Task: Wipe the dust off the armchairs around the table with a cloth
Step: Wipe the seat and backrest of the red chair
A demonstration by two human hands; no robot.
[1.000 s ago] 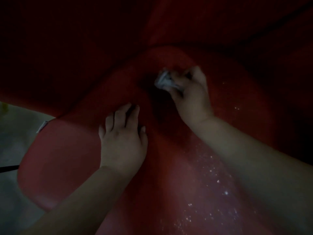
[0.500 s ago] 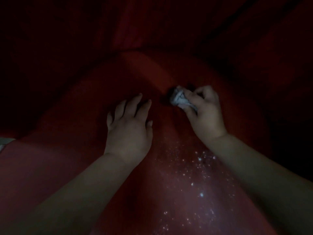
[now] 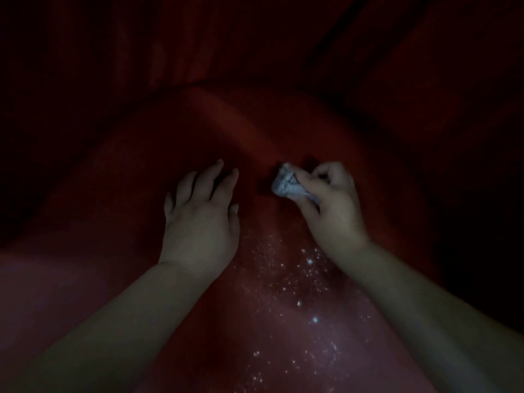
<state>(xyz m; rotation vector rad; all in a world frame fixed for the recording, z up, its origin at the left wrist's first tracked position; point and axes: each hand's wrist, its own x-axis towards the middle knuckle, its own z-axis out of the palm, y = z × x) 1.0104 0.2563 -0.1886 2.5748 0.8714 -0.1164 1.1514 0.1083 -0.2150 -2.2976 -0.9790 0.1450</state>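
A red armchair (image 3: pixel 119 199) fills the dim view, its seat running from the bottom edge up to a dark back. My right hand (image 3: pixel 331 208) grips a small bunched pale cloth (image 3: pixel 286 184) and holds it against the seat. My left hand (image 3: pixel 201 214) rests flat on the seat just left of the cloth, fingers straight and spread. Bright specks of dust (image 3: pixel 300 282) dot the seat below and between my hands.
The chair's back and sides (image 3: pixel 255 46) rise dark above and around the seat. The scene is very dim, and nothing beyond the red upholstery can be made out.
The view has shifted onto the seat, so the pale floor at the left is gone. My right hand has drawn the cloth nearer along the seat. My left hand stays flat.
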